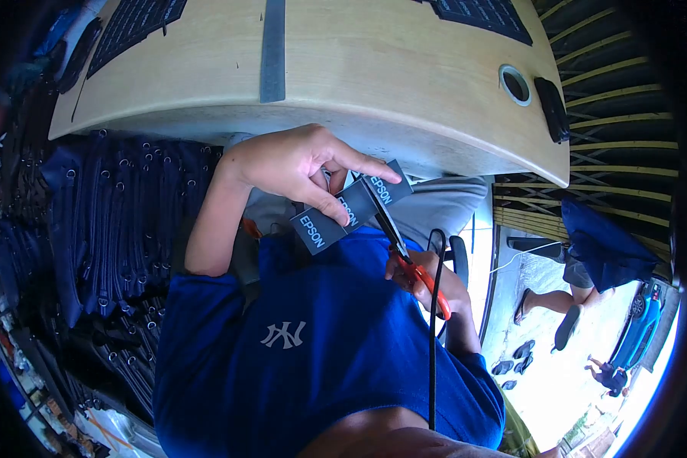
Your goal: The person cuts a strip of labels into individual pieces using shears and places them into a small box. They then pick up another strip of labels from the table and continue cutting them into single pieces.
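Observation:
My left hand (pixel 301 168) pinches a dark grey strip printed with white EPSON labels (pixel 313 230) between thumb and fingers, just off the table's near edge. My right hand (pixel 435 278) is closed round the orange-red handles of a pair of scissors (pixel 389 223). The blades reach up to the strip and cross it between two of the printed labels, close to my left fingertips. Some of the strip is hidden behind my left thumb and fingers.
On the wooden table (pixel 404 69) lie a metal ruler (pixel 272 53), a roll of tape (pixel 515 84) and dark printed sheets (pixel 485 17). Dark blue straps with metal rings (pixel 111 221) are heaped at left. A folding gate (pixel 618 145) and a person's legs (pixel 561 301) show at right.

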Tool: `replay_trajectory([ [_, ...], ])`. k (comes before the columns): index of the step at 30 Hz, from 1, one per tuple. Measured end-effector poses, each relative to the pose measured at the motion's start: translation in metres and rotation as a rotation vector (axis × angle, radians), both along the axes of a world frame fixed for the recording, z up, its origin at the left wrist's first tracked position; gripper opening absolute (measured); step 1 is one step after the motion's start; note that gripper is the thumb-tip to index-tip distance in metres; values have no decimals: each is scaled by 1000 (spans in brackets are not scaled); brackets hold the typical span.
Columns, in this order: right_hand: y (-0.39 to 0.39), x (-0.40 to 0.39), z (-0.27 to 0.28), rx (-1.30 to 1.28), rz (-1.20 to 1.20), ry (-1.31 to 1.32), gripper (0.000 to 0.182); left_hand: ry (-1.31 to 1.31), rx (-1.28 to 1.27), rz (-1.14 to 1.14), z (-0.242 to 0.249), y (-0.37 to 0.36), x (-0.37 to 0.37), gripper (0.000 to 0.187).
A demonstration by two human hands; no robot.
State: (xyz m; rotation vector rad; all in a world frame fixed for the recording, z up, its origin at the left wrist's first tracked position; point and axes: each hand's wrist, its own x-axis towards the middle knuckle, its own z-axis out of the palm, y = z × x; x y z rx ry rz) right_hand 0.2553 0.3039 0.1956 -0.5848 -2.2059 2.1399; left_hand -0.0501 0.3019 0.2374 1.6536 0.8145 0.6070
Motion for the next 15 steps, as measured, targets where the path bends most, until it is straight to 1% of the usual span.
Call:
replay_trajectory([
  [6, -2, -1, 3, 27, -33, 17, 81, 8, 3, -19, 2, 1, 1, 66],
  [8, 0, -1, 3, 33, -22, 21, 79, 52, -65, -14, 7, 1, 1, 68],
  [15, 1, -1, 1, 25, -12, 32, 72, 53, -47, -28, 4, 2, -1, 68],
])
